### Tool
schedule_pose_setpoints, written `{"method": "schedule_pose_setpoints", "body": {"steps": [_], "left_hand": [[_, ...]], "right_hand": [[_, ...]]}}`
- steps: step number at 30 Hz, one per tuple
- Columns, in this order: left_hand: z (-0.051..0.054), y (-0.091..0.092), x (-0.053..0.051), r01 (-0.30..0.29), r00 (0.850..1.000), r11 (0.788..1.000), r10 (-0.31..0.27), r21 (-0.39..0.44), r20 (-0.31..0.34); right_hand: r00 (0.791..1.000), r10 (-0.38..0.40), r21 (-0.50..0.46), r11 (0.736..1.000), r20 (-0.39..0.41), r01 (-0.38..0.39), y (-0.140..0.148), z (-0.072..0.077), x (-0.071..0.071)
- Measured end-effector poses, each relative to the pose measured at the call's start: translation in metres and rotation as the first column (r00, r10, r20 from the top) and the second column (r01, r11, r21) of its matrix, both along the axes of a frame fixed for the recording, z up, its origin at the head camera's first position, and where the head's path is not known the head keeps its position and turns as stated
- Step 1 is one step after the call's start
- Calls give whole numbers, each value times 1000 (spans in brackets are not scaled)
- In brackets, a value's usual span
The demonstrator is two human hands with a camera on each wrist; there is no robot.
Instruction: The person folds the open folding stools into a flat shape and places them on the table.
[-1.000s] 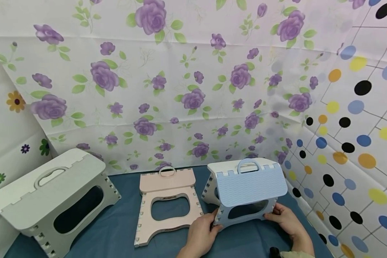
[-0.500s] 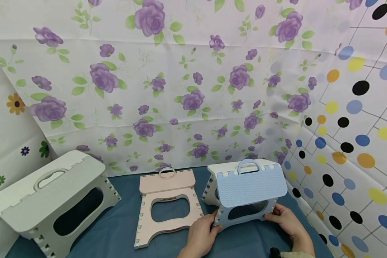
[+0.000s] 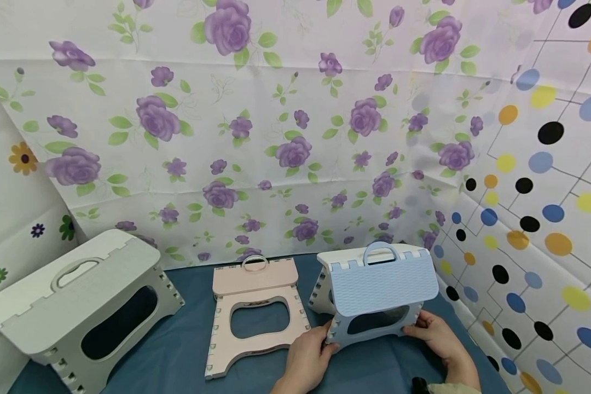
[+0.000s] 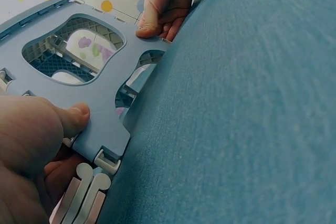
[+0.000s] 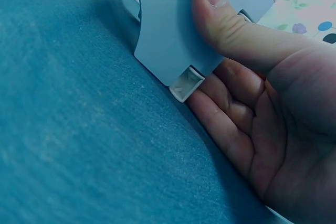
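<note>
A blue and white folding step stool [image 3: 384,282] stands unfolded at the right of the blue cloth, its carry handle raised on top. My left hand [image 3: 307,355] grips the stool's near left leg, with the thumb on the outer face of the blue panel in the left wrist view. At the near right leg my right hand [image 3: 438,336] pinches the panel; in the right wrist view the thumb [image 5: 215,3] lies on the front and the fingers curl behind. Close by my left hand lies a pink folding stool [image 3: 256,279], folded flat.
A larger grey-white folding stool [image 3: 79,295] stands unfolded at the left. Blue cloth [image 3: 177,339] covers the surface. Behind hangs a floral curtain [image 3: 256,137], and a dotted curtain [image 3: 546,219] closes off the right side.
</note>
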State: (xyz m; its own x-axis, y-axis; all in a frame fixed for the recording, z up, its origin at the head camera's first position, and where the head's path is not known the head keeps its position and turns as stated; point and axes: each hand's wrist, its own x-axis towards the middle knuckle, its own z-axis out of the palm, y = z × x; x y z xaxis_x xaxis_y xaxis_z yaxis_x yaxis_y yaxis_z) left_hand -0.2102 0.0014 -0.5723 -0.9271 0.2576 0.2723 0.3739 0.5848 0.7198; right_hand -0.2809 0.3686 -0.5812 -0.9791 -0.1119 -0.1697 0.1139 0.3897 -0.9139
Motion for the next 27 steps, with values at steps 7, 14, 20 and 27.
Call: {"method": "schedule_pose_setpoints", "body": {"steps": [7, 14, 20, 27], "left_hand": [[1, 0, 0, -1, 1000, 1000, 1, -13, -19], [3, 0, 1, 1, 1000, 1000, -1, -14, -4], [2, 2, 0, 9, 1000, 1000, -9, -4, -8], [0, -2, -3, 24, 999, 998, -26, 53, 35]], "right_hand": [[1000, 3, 11, 1000, -1, -3, 0, 1, 0], [1000, -1, 30, 1000, 4, 1, 0, 2, 0], [1000, -3, 42, 999, 2, 2, 0, 3, 2], [1000, 0, 42, 999, 5, 0, -1, 5, 1]]}}
